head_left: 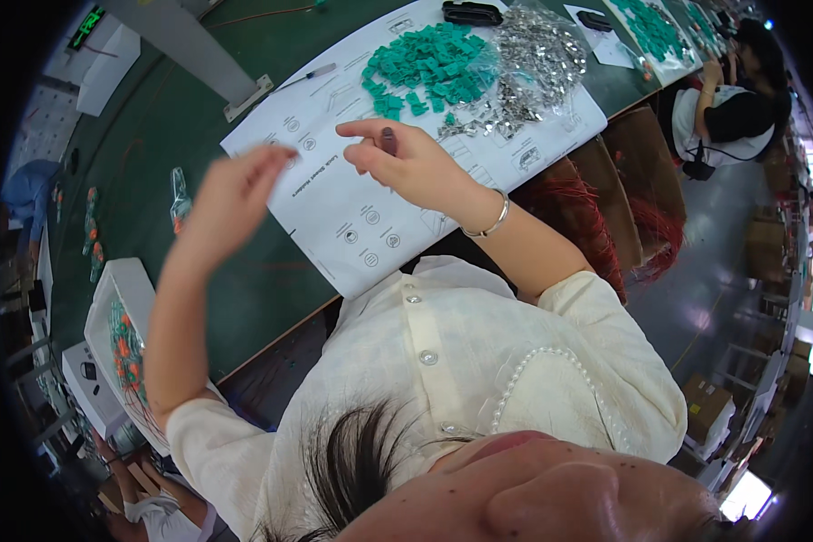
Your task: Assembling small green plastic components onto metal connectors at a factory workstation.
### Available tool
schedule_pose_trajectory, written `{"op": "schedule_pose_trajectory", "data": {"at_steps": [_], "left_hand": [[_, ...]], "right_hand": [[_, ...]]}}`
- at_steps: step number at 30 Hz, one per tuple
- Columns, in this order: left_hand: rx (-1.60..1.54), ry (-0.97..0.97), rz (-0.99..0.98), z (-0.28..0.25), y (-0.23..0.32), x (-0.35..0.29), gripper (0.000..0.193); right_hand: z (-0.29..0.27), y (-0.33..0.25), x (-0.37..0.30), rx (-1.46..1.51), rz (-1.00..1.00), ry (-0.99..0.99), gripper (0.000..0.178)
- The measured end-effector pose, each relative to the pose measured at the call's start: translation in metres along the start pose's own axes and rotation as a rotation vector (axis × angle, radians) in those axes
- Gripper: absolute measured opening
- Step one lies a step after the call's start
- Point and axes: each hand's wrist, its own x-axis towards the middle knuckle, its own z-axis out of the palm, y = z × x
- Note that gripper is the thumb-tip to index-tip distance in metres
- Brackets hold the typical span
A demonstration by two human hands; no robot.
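Note:
My left hand is raised over the left edge of a large printed white sheet, slightly blurred. Its fingers are pinched together; whatever is between the tips is too small to make out. To its right, above the sheet, my right hand has its index finger stretched toward the left hand. Its other fingers curl round a short dark brown stick, whose kind I cannot tell. Beyond the hands, a pile of small green plastic pieces lies on the sheet. Beside it, small silvery metal parts spill from a clear plastic bag.
A slim pen-like tool lies near a grey metal post bolted to the green table. A black case sits behind the piles. A white tray holds orange-and-green parts. Cardboard boxes with red wires stand right. Another person sits far right.

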Motion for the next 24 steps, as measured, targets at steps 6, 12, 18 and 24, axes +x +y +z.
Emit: {"op": "schedule_pose_trajectory", "data": {"at_steps": [6,12,18,24], "left_hand": [[-0.258,-0.096,-0.107,0.070,0.022,-0.037,0.020],[-0.344,-0.205,-0.128,0.124,0.008,-0.049,0.023],[-1.032,0.104,-0.174,0.123,0.045,-0.033,0.024],[-1.101,0.173,-0.116,0.134,0.039,-0.037,0.016]], "right_hand": [[-0.023,0.003,-0.028,0.271,0.089,0.032,0.023],[-0.029,0.010,-0.040,0.137,0.141,0.101,0.018],[-0.008,0.027,-0.038,-0.037,-0.193,-0.057,0.011],[-0.005,0.012,-0.032,0.199,-0.002,0.065,0.012]]}}
